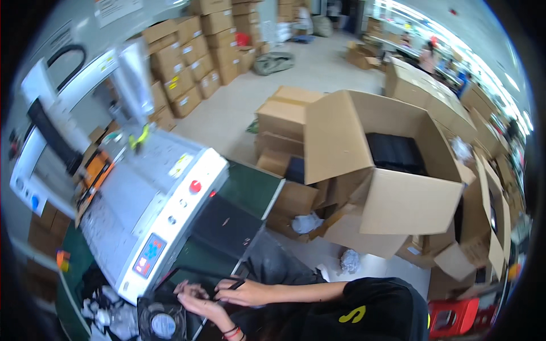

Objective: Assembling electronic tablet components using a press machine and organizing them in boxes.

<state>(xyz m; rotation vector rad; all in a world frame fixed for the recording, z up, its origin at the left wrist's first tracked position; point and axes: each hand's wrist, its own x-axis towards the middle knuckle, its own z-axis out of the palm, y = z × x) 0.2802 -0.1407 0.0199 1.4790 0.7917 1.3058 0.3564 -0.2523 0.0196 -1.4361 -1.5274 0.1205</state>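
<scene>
"One thin black strip (213,275) down near the bottom edge. Who's got it?"

"Right grip (243,291), looks like. Fingers are pinched around the strip's right-hand end, so that end sits inside the grip and the rest runs off leftward, just above the left grip (198,300)."

"And is the left one grasping anything?"

"Honestly can't tell. Its fingers are half curled and kinda blurry, right below the strip, but whether they touch it doesn't show. Red bands (232,332) on that wrist, btw."

"What's around it?"

"Black fan (163,325) just left of the left grip, pale round centre. Past both grips, a big grey-white machine (128,202) with a red button (195,186) and a lit display (149,254), on a green surface (256,184). Right of that, a cardboard box (412,202), flaps spread, dark stuff (395,153) inside. Red plastic thing (463,310) at lower right."
</scene>
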